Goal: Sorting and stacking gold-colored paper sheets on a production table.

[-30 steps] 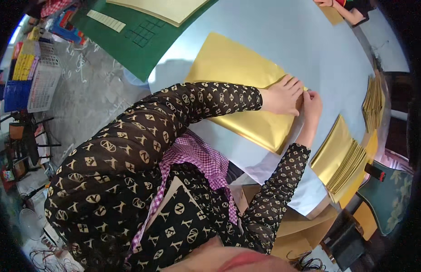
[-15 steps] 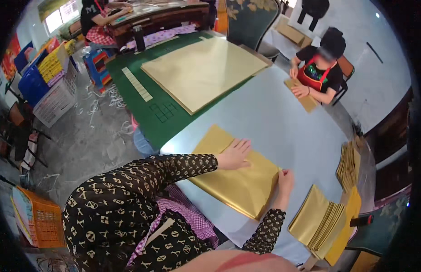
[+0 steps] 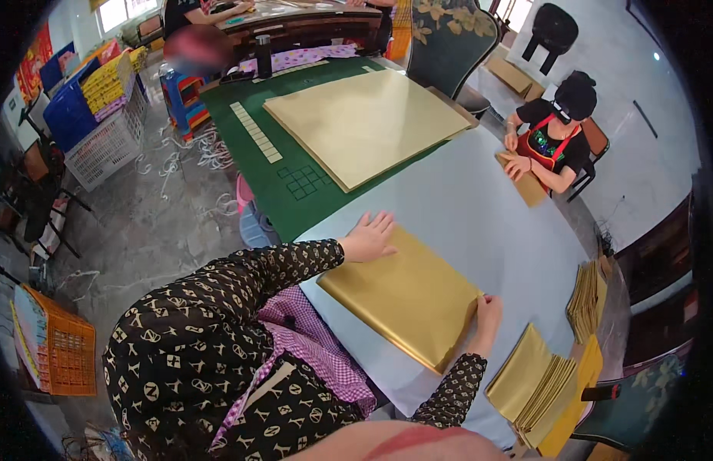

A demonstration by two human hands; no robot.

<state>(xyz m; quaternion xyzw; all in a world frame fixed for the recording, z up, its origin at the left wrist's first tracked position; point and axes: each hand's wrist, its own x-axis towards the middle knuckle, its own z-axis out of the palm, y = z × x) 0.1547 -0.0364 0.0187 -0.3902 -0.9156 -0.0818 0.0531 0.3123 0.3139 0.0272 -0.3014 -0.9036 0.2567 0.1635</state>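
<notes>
A folded sheet of shiny gold paper (image 3: 406, 300) lies on the pale table in front of me, its rounded fold toward my body. My left hand (image 3: 369, 237) rests flat on the paper's far left edge, palm down and fingers outstretched. At the right end, my right hand (image 3: 489, 313) pinches the paper's edge between thumb and fingers. The underside of that pinch is hidden.
Stacks of folded gold paper (image 3: 545, 392) sit at the table's right side, with another bundle (image 3: 585, 303) behind. A large cream sheet stack (image 3: 368, 127) covers part of a green mat (image 3: 264, 184). Across the table, a person (image 3: 552, 138) handles a gold piece.
My left hand has slid from the middle of the paper to its far left edge. My right hand keeps its pinch at the right edge. The view has shifted slightly.
</notes>
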